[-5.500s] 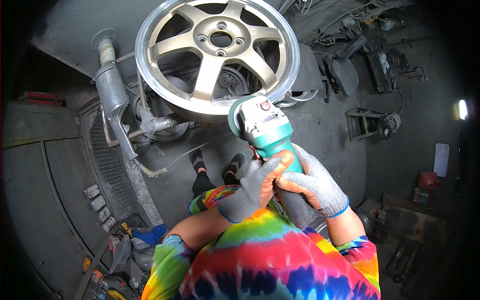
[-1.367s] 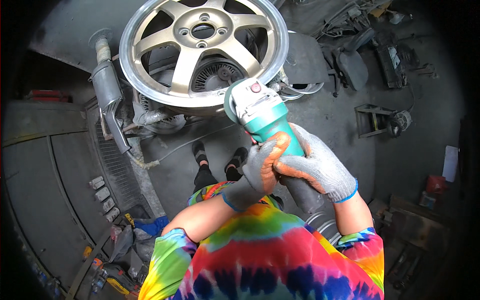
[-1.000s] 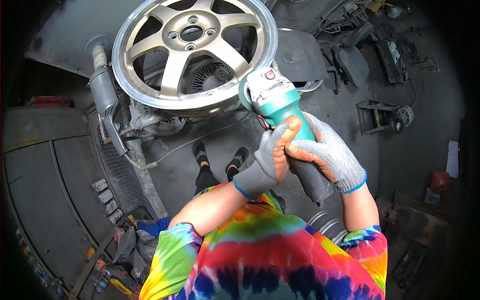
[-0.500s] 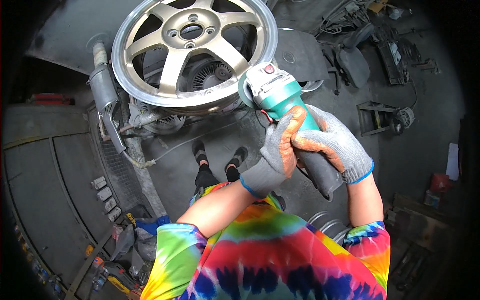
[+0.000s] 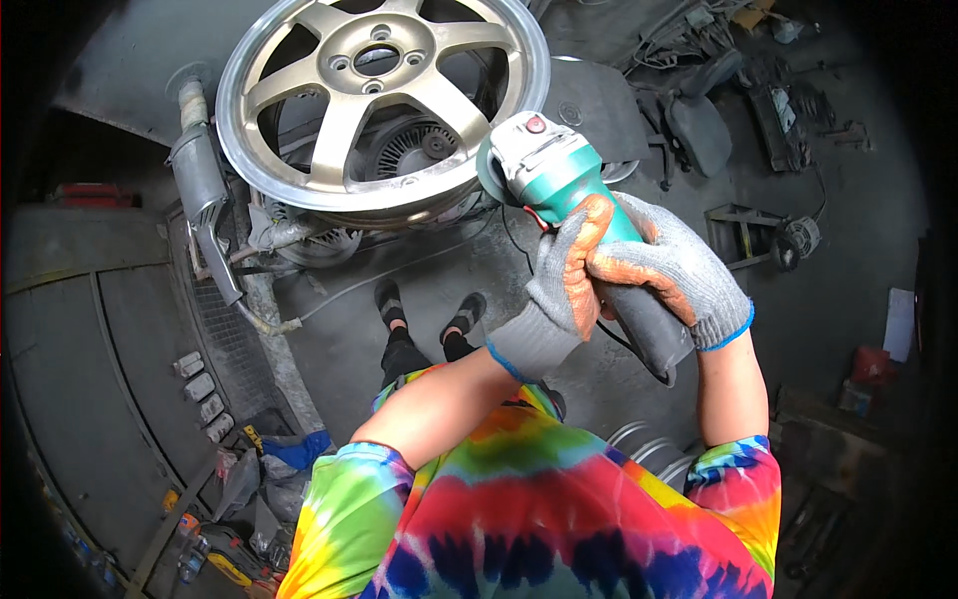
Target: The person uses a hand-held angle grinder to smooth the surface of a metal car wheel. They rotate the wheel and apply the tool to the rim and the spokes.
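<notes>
My gloved left hand wraps around the near side of a teal and dark angle grinder. On its other side, my gloved right hand is closed around the grinder's body, the two thumbs close together. Both gloves are grey with orange palms and blue cuffs. The grinder's disc is edge-on at the lower right of a gold-spoked alloy wheel with a bare metal lip. The disc appears to meet the lip, though the exact contact is hard to make out. The grinder's dark tail points back toward me.
Beneath the wheel is a machine with a finned round part. A grey cylinder with a lever stands left of it. A cable crosses the floor. An office chair and a metal frame are at right; bags lie lower left.
The grinder and both hands have shifted slightly, with the grinder's head a little farther along the lip. The whole view has also moved a little. Both hands keep their grip.
</notes>
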Action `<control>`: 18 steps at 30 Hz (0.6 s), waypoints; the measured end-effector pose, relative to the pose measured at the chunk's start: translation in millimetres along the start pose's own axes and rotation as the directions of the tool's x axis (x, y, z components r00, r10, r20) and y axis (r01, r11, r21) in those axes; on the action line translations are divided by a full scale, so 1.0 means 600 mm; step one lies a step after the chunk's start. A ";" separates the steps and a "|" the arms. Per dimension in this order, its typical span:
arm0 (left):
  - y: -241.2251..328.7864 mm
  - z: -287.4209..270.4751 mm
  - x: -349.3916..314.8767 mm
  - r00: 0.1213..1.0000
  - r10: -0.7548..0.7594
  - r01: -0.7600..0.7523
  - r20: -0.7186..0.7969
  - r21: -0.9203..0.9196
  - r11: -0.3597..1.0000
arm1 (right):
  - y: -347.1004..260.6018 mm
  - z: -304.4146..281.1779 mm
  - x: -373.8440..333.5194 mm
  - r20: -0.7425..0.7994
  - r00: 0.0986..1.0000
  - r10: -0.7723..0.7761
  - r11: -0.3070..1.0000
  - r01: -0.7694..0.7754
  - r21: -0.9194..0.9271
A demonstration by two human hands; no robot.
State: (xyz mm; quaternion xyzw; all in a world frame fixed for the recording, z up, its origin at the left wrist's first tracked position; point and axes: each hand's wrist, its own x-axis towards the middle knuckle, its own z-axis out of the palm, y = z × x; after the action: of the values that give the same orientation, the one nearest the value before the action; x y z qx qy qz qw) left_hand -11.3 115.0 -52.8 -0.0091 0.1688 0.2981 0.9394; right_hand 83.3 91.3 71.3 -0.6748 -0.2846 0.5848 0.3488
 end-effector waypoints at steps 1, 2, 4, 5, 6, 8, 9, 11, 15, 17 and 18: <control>0.000 -0.001 0.001 1.000 0.004 -0.004 0.005 -0.001 1.000 | -0.003 0.001 -0.001 0.002 1.000 0.010 1.000 -0.010 0.013; -0.002 -0.003 0.000 1.000 0.016 -0.016 0.006 -0.010 1.000 | -0.002 0.002 0.000 0.002 1.000 0.010 1.000 -0.010 0.011; -0.002 -0.004 -0.007 1.000 0.026 -0.026 0.008 -0.019 0.999 | 0.007 0.002 0.001 0.031 0.999 -0.026 0.999 0.026 -0.031; 0.000 -0.001 -0.015 0.998 0.055 -0.056 0.005 0.018 0.998 | 0.014 0.001 0.003 0.028 0.999 -0.026 0.999 0.027 -0.028; 0.001 0.000 -0.020 0.996 0.084 -0.084 0.004 0.056 0.995 | 0.022 -0.001 0.006 0.047 0.998 -0.051 0.998 0.052 -0.030; 0.000 -0.004 -0.023 0.994 0.107 -0.108 0.013 0.056 0.993 | 0.024 0.001 0.007 0.073 0.994 -0.079 0.996 0.082 -0.033; -0.003 -0.007 -0.021 0.995 0.103 -0.103 0.004 0.050 0.993 | 0.023 0.002 0.007 0.068 0.994 -0.080 0.996 0.082 -0.020; -0.009 -0.012 -0.013 0.994 0.105 -0.105 0.001 0.038 0.994 | 0.017 0.001 0.006 0.066 0.994 -0.083 0.996 0.084 -0.017; -0.016 -0.010 0.011 1.000 0.031 -0.031 0.008 -0.003 1.000 | 0.014 -0.013 0.003 0.033 0.998 -0.050 0.998 0.051 -0.033; -0.018 -0.012 0.009 1.000 0.017 -0.016 -0.016 0.036 0.999 | 0.018 -0.012 0.005 0.009 1.000 -0.008 1.000 0.008 -0.001; -0.017 -0.016 0.006 1.000 0.017 -0.017 -0.018 0.035 0.999 | 0.022 -0.009 0.008 0.043 0.999 -0.032 0.999 0.030 0.041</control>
State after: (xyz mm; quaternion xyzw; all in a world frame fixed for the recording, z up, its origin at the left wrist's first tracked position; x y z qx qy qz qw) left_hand -5.8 107.4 -64.0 0.0061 0.1828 0.3030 0.9353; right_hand 89.2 86.6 58.0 -0.6500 -0.2908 0.5997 0.3652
